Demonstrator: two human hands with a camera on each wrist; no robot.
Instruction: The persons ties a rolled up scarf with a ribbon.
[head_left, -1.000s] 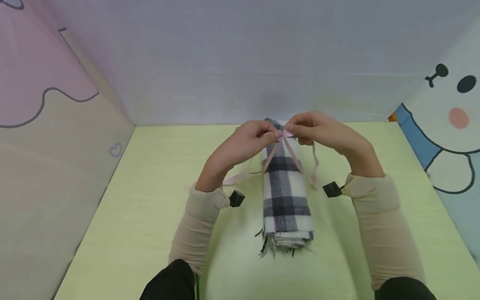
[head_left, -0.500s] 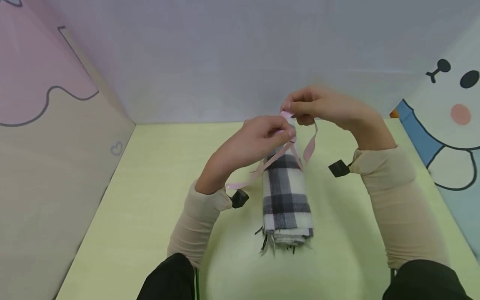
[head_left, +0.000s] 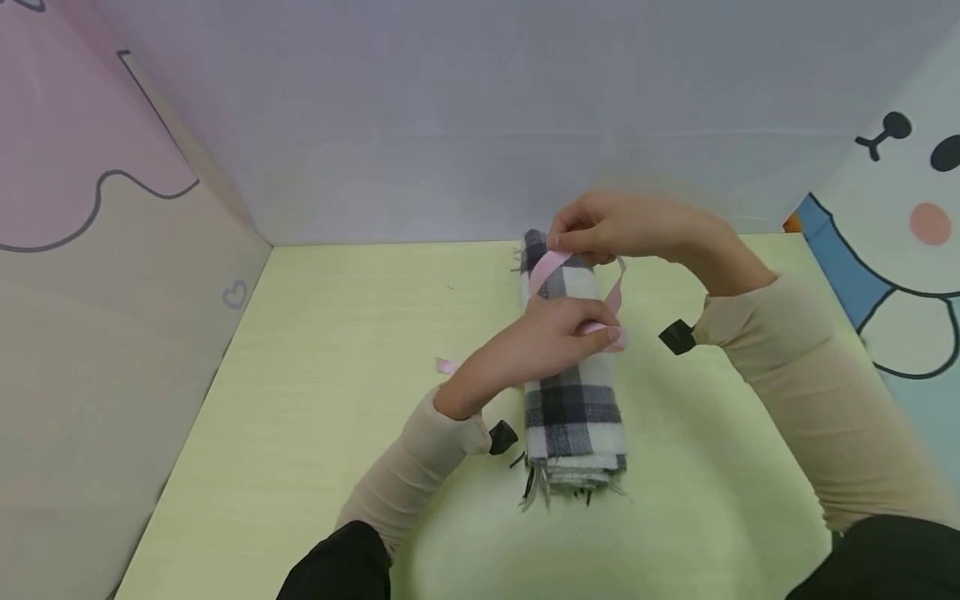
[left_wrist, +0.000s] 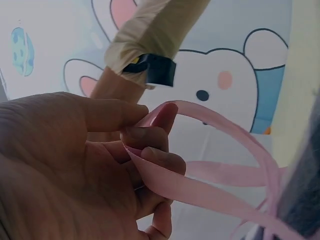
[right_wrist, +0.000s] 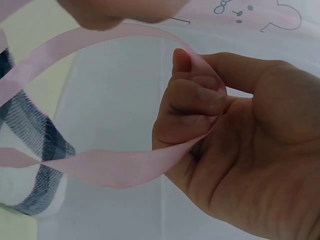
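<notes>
A folded black, grey and white plaid scarf [head_left: 573,408] with fringed ends lies lengthwise on the table. Over its upper half, my left hand [head_left: 558,337] pinches a pink ribbon [head_left: 549,271] between thumb and fingers. In the left wrist view a loop of the ribbon [left_wrist: 200,190] runs from those fingers back toward the scarf. Near the scarf's far end, my right hand [head_left: 637,225] pinches another part of the ribbon. The right wrist view shows the ribbon [right_wrist: 120,167] bent round the curled fingers of the right hand [right_wrist: 235,115]. The ribbon's knot is hidden behind the left hand.
The pale yellow-green table [head_left: 337,317] meets a light backdrop wall [head_left: 420,167] just beyond the scarf's far end. Cartoon-printed panels [head_left: 900,275] stand along the sides. A small black camera [head_left: 502,437] sits at the left wrist and another camera [head_left: 677,337] at the right.
From close together over the scarf, the hands have drawn apart. The left came nearer and rightward with its ribbon; the right rose, then dipped back leftward with its own part.
</notes>
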